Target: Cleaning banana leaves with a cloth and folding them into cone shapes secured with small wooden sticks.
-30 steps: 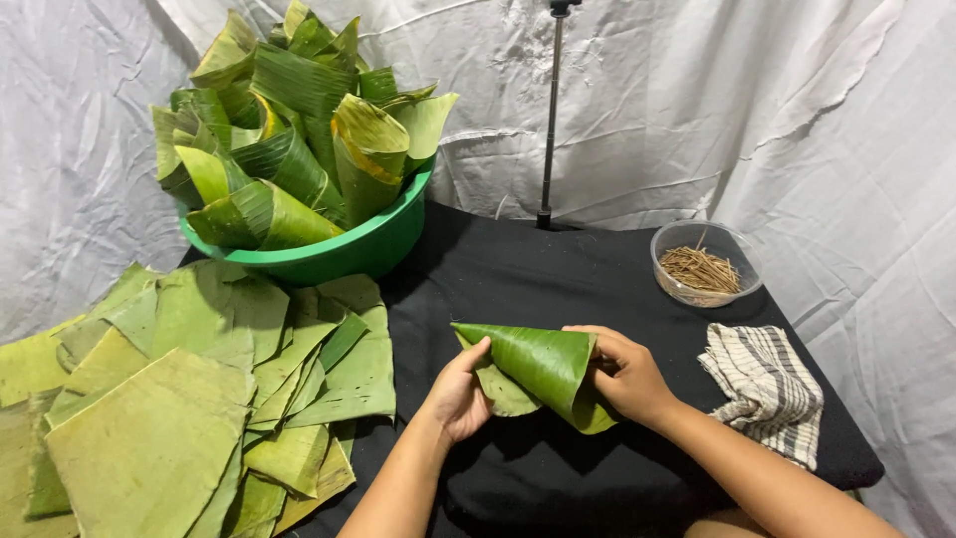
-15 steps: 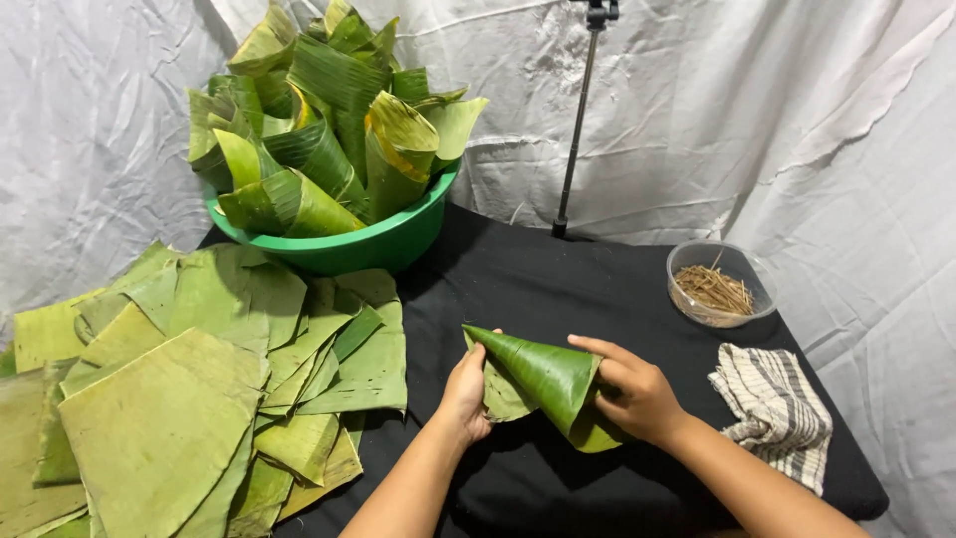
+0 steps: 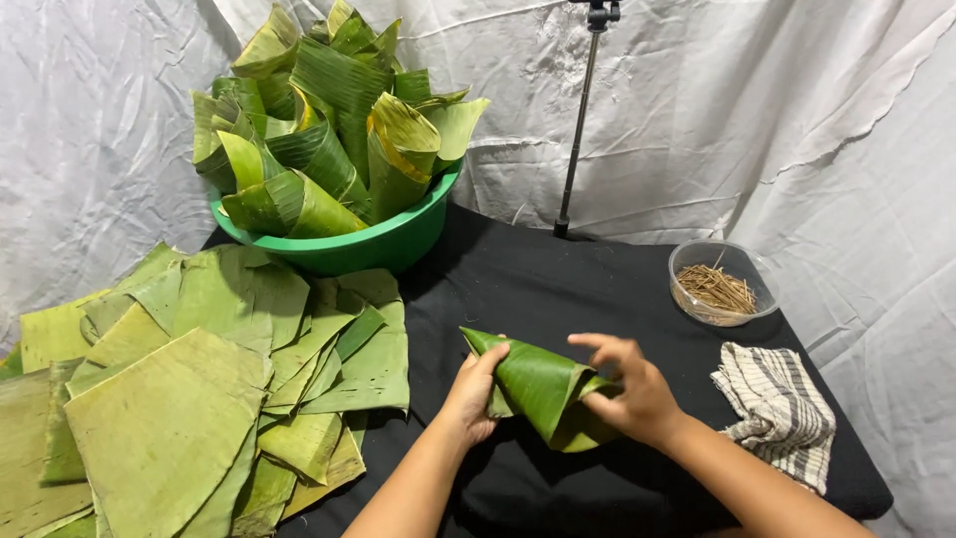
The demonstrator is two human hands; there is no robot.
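Left hand, right hand grip leaf cone between.

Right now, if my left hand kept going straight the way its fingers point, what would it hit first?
The left hand points up and right, and is already on the rolled leaf cone, so the cone comes first. Beyond it, probably bare black tablecloth, though depth is unclear.
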